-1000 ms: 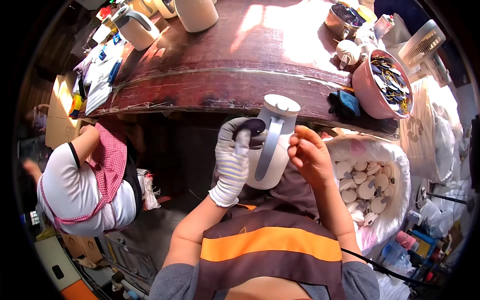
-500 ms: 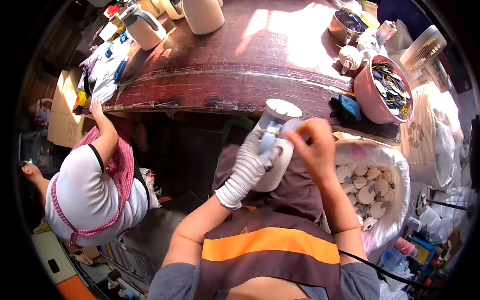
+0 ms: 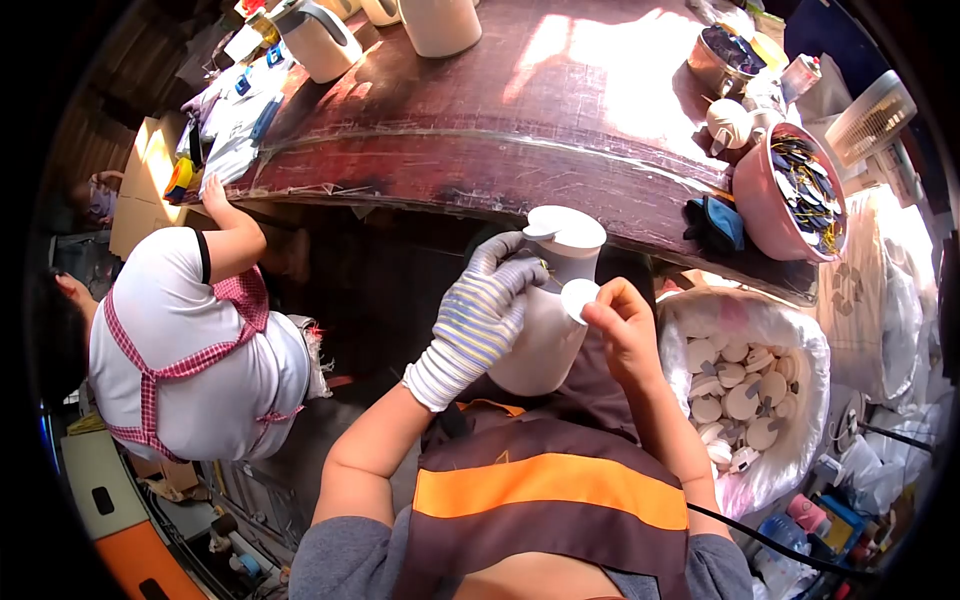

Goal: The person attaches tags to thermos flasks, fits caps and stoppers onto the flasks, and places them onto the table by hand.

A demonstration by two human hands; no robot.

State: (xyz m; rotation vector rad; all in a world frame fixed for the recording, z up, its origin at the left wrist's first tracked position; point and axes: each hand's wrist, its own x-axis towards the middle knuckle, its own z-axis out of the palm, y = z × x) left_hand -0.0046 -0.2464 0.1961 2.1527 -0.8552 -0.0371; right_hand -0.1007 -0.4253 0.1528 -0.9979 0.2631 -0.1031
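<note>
A pale jug point(image 3: 540, 350) with a white lid point(image 3: 570, 228) stands upright between my legs, just below the table edge. My left hand point(image 3: 485, 300), in a striped glove with grey fingertips, is closed at the upper left side of the jug, over where its handle was seen; the handle is hidden. My bare right hand point(image 3: 625, 325) pinches a small white disc point(image 3: 579, 299) in front of the jug's right side. Something thin and yellowish shows between the gloved fingers and the disc.
A dark red table point(image 3: 420, 150) spans the front, bearing more jugs point(image 3: 440, 25) and a pink bucket point(image 3: 785, 195) of dark and white tagged pieces. At right, a plastic-lined bin point(image 3: 812, 350) holds white lids. A co-worker point(image 3: 190, 350) in a checked apron bends at left.
The jug's handle has turned out of sight. A white disc now shows in my right hand, which has moved slightly down. The co-worker has leaned with an arm on the table edge.
</note>
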